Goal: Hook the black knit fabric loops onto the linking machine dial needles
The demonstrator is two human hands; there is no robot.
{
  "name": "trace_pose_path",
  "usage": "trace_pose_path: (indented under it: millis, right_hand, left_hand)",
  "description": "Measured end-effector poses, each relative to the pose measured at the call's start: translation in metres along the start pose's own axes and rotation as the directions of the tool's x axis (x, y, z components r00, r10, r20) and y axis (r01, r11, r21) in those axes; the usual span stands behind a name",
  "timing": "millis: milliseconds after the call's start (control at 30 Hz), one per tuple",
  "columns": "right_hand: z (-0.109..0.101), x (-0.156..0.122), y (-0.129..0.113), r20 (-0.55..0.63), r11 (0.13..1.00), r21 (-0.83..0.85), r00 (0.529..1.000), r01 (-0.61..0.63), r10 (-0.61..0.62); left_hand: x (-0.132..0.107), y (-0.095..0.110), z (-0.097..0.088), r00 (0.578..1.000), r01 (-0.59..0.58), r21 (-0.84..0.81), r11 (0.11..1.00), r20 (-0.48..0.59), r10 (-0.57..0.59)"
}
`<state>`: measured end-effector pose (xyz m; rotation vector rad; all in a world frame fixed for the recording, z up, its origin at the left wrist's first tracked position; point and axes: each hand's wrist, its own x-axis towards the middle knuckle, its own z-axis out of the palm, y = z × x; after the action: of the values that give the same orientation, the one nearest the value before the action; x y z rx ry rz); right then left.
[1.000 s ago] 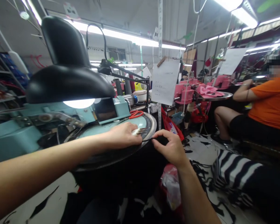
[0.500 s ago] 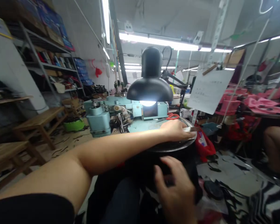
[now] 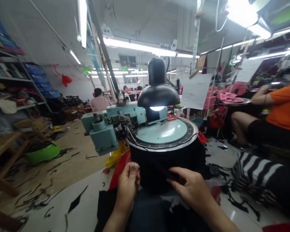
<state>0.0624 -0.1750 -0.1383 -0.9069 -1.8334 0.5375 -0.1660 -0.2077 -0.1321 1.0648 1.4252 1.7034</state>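
Observation:
Below the front rim of a round dial machine, both hands are raised over my lap. My left hand is closed in a pinch; a small pale, shiny bit shows at its fingertips, too small to name. To the right, my right hand has thumb and fingers closed on black fabric, dark against the dark background. More black cloth hangs around the dial below its toothed metal rim. Red-handled scissors rest at the back of the dial's pale green plate, under the black lamp.
A green machine head juts out left of the dial. Yellow and red cloth hangs below it. Dark scraps litter the floor around a green basin. At right sit a striped bundle and a person in orange.
My left hand has come back from the dial's right edge to my lap area. My right hand's spread fingers have closed. The view has turned right.

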Motion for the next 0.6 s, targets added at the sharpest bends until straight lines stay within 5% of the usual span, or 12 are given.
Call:
trace_pose_path:
  millis: [133,267,400,600]
  right_hand:
    - [0.019,0.028,-0.022,-0.045,0.996,0.079,0.998,0.051,-0.048]
    - [0.04,0.041,-0.039,-0.04,1.0,0.02,0.999,0.024,-0.023]
    - [0.059,0.047,-0.049,-0.215,0.987,-0.113,0.967,0.113,-0.135]
    - [0.059,0.054,-0.053,-0.362,0.971,-0.228,0.919,0.073,-0.154]
  left_hand:
    - [0.017,-0.003,0.016,0.986,0.094,-0.113,0.989,0.15,-0.077]
    - [0.036,0.011,0.012,0.958,0.123,-0.099,0.987,0.273,-0.092]
    - [0.044,0.011,0.008,0.948,0.134,-0.12,0.984,0.306,-0.092]
    - [0.044,0.0,0.012,0.948,0.102,-0.059,0.993,0.309,-0.079]
